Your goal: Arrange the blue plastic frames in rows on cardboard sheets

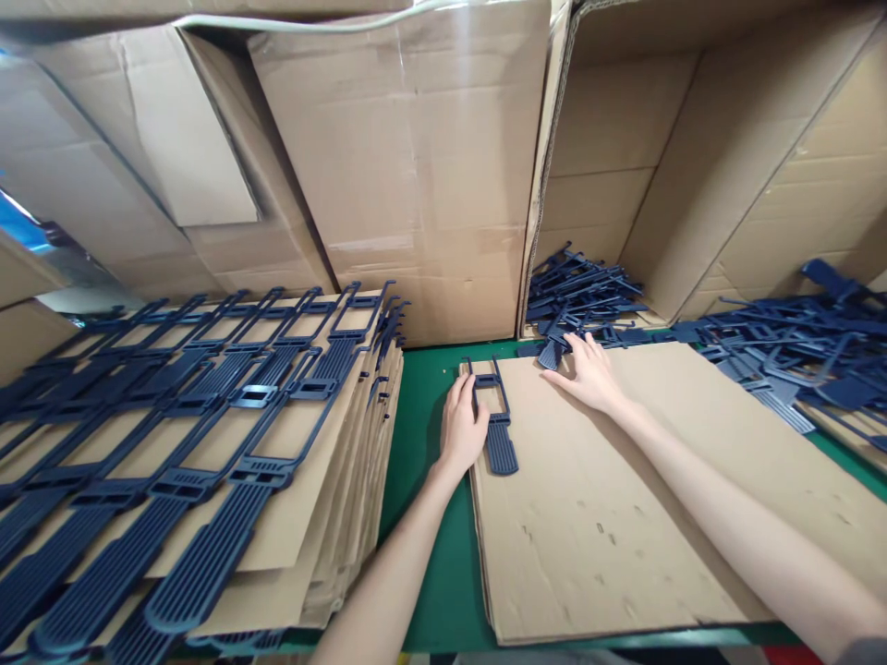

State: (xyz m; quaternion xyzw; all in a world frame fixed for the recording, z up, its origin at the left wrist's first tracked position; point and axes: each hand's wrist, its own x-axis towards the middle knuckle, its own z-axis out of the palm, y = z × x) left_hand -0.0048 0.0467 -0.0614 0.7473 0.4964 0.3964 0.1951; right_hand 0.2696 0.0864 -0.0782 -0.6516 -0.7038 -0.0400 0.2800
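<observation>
One dark blue plastic part [503,447], with an open frame and a ribbed tongue, lies on the left edge of a cardboard sheet stack [610,517]. My left hand [463,427] is at that edge, its fingers pressed together against the part's frame. Further right, my right hand [589,371] reaches over the sheet's back edge, thumb and fingers apart, beside another blue part [551,355] with a ribbed end. Whether the fingers touch that part is hard to tell.
Layered cardboard with rows of blue parts [208,554] stands on the left. Behind, an open carton [616,120] holds a loose heap of parts [582,286]. More parts [783,342] pile up at the right. Green table surface [430,554] shows between the stacks.
</observation>
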